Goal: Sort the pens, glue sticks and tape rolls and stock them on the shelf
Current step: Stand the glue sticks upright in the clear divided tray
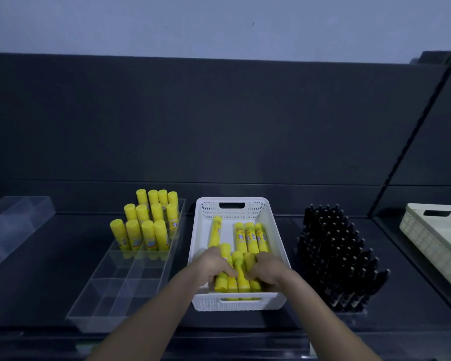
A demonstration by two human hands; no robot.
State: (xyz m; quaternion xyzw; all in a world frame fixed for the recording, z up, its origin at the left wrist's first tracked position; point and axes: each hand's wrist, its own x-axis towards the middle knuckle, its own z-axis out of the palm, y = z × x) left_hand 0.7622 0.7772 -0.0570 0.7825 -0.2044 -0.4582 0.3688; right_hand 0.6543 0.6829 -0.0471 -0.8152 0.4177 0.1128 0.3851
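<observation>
Both hands gripping glue sticks (lying flat), white basket

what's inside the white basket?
In the white basket, yellow glue sticks lying flat: four at the back, more at the front gripped by the left hand and right hand, which hide their count.

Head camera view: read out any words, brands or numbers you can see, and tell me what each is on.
Standing yellow glue sticks in the clear plastic divided tray: printed labels, too blurred to read.
Lying yellow glue sticks in the white perforated plastic basket: printed labels, too blurred to read.
Black pens, cream basket: no text visible.
</observation>
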